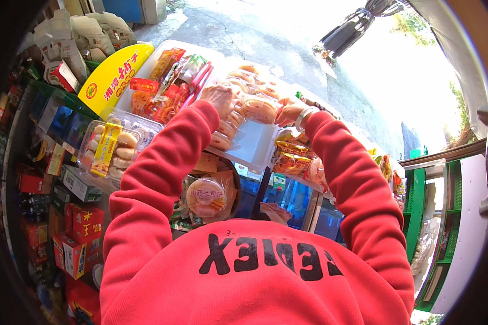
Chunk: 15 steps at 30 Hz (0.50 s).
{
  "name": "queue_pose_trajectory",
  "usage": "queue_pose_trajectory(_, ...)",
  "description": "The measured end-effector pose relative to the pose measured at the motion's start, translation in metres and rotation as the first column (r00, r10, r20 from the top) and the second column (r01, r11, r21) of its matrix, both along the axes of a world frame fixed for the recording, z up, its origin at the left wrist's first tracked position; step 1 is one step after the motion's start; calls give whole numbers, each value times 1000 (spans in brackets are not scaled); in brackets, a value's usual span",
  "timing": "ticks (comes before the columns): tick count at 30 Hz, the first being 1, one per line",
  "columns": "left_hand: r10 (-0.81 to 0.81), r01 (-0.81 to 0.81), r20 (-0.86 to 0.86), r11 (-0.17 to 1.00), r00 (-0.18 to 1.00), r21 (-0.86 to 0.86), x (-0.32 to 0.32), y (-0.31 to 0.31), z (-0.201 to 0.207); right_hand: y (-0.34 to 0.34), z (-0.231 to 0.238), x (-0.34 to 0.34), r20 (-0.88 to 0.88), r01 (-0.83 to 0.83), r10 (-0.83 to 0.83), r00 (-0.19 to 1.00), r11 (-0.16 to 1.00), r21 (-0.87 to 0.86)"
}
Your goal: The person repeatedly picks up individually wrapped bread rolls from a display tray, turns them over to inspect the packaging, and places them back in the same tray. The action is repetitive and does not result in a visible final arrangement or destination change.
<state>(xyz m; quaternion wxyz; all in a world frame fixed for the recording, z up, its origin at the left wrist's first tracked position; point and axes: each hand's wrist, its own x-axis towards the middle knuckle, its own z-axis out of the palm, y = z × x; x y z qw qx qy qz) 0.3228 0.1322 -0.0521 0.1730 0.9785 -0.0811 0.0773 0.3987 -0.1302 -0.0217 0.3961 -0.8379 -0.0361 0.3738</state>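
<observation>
Lying crosswise between both hands, the wrapped bun [258,110] is pinched by left hand [220,99] and right hand [290,112] equally.

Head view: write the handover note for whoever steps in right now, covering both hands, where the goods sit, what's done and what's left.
Left hand: resting on wrapped buns at the left side of the white tray; whether it has a grip on one cannot be told.
Right hand: at the tray's right edge, beside a wrapped round bun; fingers hidden, grip unclear.
Goods: wrapped buns are lined up at the far and left parts of the tray; its near part is bare.
Nearby: a clear box of small cakes to the left, red snack packets beyond it.
Done: part of the tray is lined with buns.
Left: the bare near part of the tray.
</observation>
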Motion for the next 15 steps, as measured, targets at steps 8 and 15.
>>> queue_pose_trajectory(8, -45, 44, -56, 999, 997, -32, -8, -1, 25, -3, -3, 2, -21, -93, 91, 996, 986, -138)
queue_pose_trajectory(15, -91, 88, -32, 994, 995, -66, 2, -16, 24, -4, 27, 3, 349, -394, 398, 849, 915, -83)
